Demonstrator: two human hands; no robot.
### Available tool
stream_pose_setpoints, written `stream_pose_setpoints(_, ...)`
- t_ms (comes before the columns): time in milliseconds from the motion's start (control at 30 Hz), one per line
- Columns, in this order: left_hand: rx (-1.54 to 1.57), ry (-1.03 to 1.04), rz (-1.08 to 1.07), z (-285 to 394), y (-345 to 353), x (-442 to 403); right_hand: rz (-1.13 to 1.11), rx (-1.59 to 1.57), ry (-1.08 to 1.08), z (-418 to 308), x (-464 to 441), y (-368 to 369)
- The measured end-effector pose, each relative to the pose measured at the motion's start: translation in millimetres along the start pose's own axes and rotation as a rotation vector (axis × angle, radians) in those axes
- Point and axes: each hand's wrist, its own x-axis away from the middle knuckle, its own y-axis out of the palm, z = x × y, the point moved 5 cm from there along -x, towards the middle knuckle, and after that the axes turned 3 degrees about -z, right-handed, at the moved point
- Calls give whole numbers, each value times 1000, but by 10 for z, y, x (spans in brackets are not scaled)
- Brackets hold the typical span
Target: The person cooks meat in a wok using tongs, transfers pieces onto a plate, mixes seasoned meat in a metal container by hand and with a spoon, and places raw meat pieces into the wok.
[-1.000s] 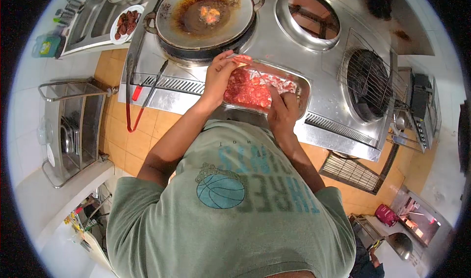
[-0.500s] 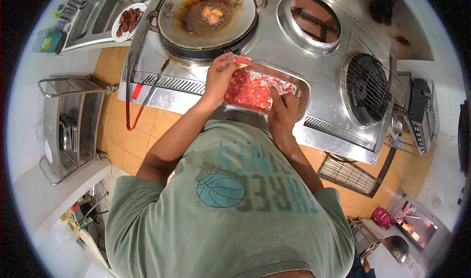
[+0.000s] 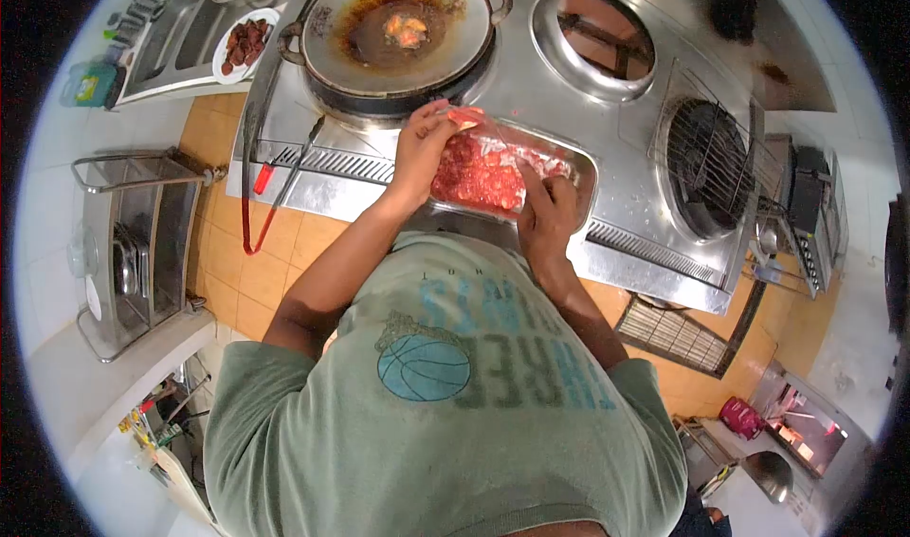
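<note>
A metal tray (image 3: 590,182) of red, wet-looking raw meat (image 3: 474,172) with whitish patches lies on the stove front, close to my body. At its left end, the fingers of my left hand (image 3: 422,148) are closed on a red slice of meat (image 3: 464,117) over the rim. My right hand (image 3: 550,205) reaches in from the right, fingers curled and pressed together against the meat; anything between them is hidden. Behind the tray, a two-handled wok (image 3: 332,39) holds a few orange-brown pieces (image 3: 406,31) in dark oil.
Red-handled tongs (image 3: 248,200) rest at the stove's left edge. A plate of dark cooked meat (image 3: 245,49) stands by the sink (image 3: 180,39). Right of the wok are an open burner ring (image 3: 550,58) and a burner under a wire rack (image 3: 711,158).
The pieces in the wok look slightly more spread and foamy. Both hands stay almost where they were at the tray, with only slight finger movement.
</note>
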Motion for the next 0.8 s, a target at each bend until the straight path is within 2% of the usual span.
stream_pose_setpoints(33,7,-25,-2,-15,10,51,-65,-27,36,28,11,25)
stream_pose_setpoints(133,-7,-9,-19,0,13,41,8,-31,-35,32,-3,-10)
stream_pose_setpoints(267,22,26,-68,-52,3,-29,15,-130,155,81,-94,-90)
stream_pose_setpoints(367,181,-83,-72,-119,14,-36,-41,-256,308,60,-223,-190)
stream_pose_setpoints(467,174,-130,-63,-79,22,-20,-142,-295,398,88,-281,-196)
stream_pose_setpoints(567,153,-31,-60,-166,-40,-79,-84,-436,427,72,-323,-213)
stream_pose_setpoints(667,172,16,-2,-3,60,11,-188,-421,454,102,-328,-153)
stream_pose_setpoints(800,92,98,-12,-61,-6,-37,-214,-296,384,24,-427,-251)
